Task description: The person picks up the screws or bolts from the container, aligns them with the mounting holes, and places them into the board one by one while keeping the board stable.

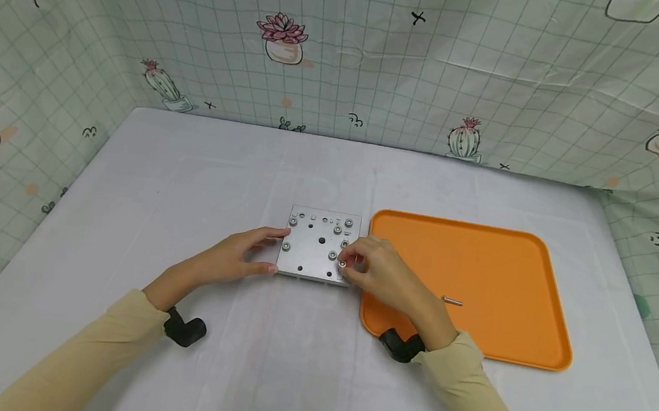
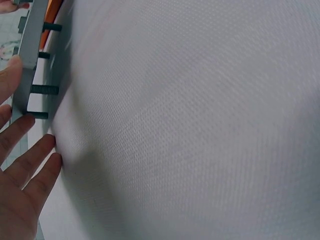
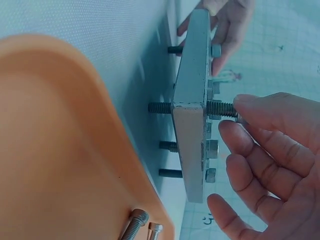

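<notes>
A silver metal plate [image 1: 309, 251] with drilled holes lies mid-table, raised on the shanks of several socket-head bolts that pass through it. The thumb and fingers of my left hand [image 1: 231, 254] grip its left edge, with the lower fingers spread beside it in the left wrist view. At the plate's front right corner, my right hand [image 1: 383, 274] pinches the head of a bolt [image 3: 221, 108] between thumb and index finger. That bolt stands upright with part of its thread above the plate and more thread out underneath. My other right fingers are loosely bent.
Right of the plate is an orange tray [image 1: 501, 268], its left rim close to the plate's edge. One loose bolt [image 1: 453, 301] shows on it in the head view; the right wrist view shows two. A patterned curtain [image 1: 348, 50] surrounds the white table [image 1: 198, 169].
</notes>
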`<state>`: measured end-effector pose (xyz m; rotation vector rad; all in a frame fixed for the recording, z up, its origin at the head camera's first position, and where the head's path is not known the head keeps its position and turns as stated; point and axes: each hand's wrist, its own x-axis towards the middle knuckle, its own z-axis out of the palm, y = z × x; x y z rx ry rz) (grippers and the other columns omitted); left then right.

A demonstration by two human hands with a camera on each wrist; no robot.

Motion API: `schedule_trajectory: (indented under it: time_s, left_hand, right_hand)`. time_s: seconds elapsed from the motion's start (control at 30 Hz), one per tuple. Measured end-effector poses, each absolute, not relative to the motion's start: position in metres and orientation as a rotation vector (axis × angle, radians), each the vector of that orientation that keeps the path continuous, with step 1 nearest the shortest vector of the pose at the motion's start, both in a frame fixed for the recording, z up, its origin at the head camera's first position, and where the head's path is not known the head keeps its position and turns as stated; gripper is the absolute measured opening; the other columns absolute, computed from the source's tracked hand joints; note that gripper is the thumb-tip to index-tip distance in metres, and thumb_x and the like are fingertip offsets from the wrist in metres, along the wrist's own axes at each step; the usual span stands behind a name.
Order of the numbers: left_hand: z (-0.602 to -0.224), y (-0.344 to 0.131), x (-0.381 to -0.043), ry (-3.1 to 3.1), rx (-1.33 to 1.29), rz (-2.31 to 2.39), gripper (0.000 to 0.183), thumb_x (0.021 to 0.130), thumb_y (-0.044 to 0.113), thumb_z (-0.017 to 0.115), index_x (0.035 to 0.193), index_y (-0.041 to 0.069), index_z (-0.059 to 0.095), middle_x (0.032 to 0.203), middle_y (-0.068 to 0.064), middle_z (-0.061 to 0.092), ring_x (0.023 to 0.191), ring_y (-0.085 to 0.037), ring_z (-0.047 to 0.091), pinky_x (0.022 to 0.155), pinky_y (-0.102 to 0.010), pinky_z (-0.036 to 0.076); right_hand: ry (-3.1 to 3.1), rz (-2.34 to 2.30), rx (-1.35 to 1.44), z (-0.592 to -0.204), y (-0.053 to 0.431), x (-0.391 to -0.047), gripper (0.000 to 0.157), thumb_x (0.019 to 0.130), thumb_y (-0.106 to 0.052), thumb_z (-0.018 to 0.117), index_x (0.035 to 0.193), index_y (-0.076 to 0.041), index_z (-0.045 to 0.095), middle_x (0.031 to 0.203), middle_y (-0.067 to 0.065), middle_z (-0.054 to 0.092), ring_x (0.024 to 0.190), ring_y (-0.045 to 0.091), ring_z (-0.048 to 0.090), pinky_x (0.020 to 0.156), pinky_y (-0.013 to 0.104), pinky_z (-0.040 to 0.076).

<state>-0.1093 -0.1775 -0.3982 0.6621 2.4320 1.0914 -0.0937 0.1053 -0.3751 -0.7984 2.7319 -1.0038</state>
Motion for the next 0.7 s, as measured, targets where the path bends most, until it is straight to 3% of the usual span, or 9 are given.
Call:
schedule_trajectory:
  time_s: [0.43, 0.7]
  left_hand:
    - [-0.397, -0.177, -0.109, 2.433, 0.651, 1.087, 0.065, 0.085, 0.018, 0.069, 0.141, 0.012, 0.038, 0.148, -0.005, 0.038, 0.131, -0.028, 0.042, 0.110, -0.043, 0.035]
    - [-0.397, -0.177, -0.109, 2.433, 0.662, 1.088, 0.065, 0.085, 0.019, 0.069, 0.141, 0.012, 0.038, 0.148, -0.005, 0.038, 0.131, -0.028, 0.042, 0.110, -0.043, 0.035]
  right_hand:
    - [2.743, -0.942, -0.818, -0.379, 0.104, -0.094, 0.007, 0.081, -0.014, 0.071, 0.088, -0.011, 0.069, 0.084, -0.002, 0.062, 0.080, 0.015, 0.051, 0.078, 0.030, 0.037]
    - [2.698, -1.017, -0.714, -0.370, 0.118, -0.100, 0.011, 0.086, -0.010, 0.065, 0.096, -0.008, 0.068, 0.092, 0.001, 0.064, 0.083, 0.016, 0.054, 0.073, 0.028, 0.049]
